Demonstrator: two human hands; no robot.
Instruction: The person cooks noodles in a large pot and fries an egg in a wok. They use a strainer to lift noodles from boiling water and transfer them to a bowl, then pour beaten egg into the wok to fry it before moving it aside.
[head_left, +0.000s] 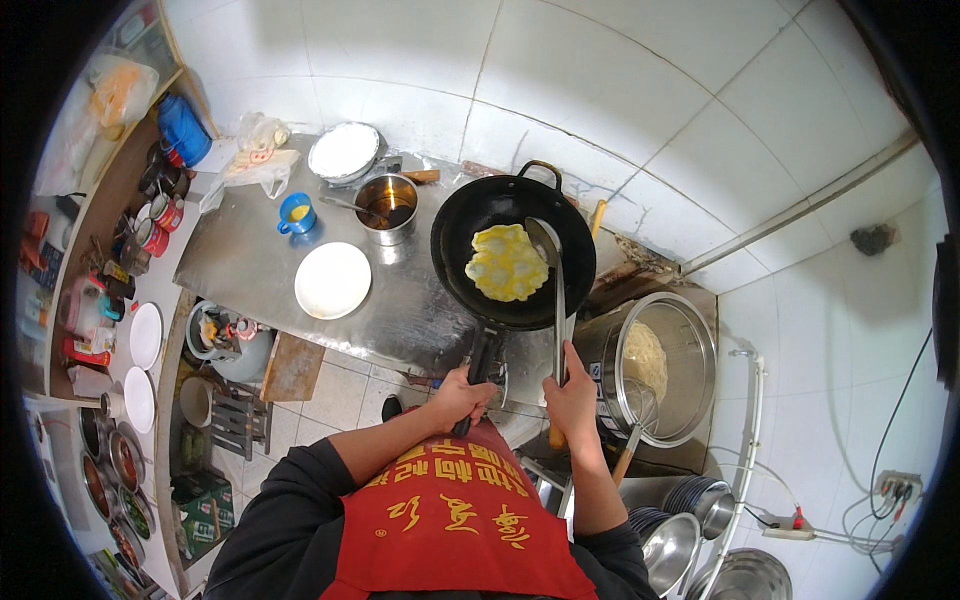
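Observation:
My left hand (459, 397) grips the black handle (484, 356) of a dark wok (461, 217). Inside the wok lies a flat, yellow-and-white fried egg (506, 262) with ruffled edges. In my right hand (572, 394) is a long-handled metal ladle (559, 315) with a wooden grip end. Its bowl rests in the wok against the right edge of the egg. Left of the wok stands a steel pot (396, 237) with dark liquid and a spoon in it. A white plate (333, 280) and a blue cup (298, 214) holding something yellow sit farther left on the steel counter (247, 247).
A large steel pot (712, 360) with noodles and a wire strainer (640, 405) stands right of the wok. Stacked metal bowls (671, 551) are below it. A tiled wall (600, 97) rises behind. Shelves with jars, plates (139, 399) and food bowls line the left.

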